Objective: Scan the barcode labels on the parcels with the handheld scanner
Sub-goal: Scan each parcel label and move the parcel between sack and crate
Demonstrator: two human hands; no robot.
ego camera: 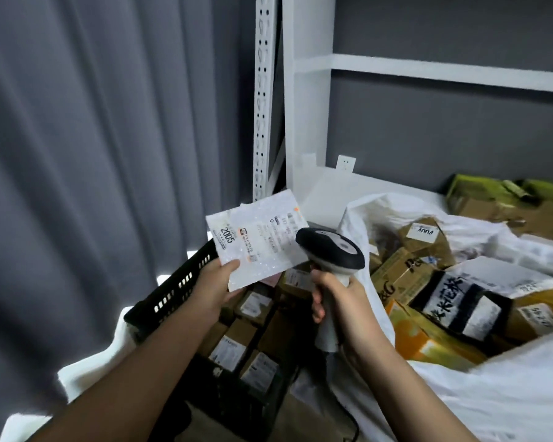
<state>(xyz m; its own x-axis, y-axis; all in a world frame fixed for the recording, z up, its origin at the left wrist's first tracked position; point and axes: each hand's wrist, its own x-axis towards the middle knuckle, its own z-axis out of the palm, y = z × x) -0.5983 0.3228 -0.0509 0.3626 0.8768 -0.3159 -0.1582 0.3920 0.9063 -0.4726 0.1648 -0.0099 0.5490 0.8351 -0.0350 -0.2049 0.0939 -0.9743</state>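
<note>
My left hand grips the lower corner of a white bubble-mailer parcel, holding it up above the black crate with its printed label and the number 2005 facing me. My right hand is wrapped round the pale handle of the handheld scanner. The scanner's dark head sits just right of the parcel, overlapping its right edge and turned toward the label. A black cable hangs from the bottom of the handle.
A black plastic crate below my hands holds several small labelled cartons. To the right a large white sack lies open with several cardboard parcels inside. White shelving uprights and a grey curtain stand behind.
</note>
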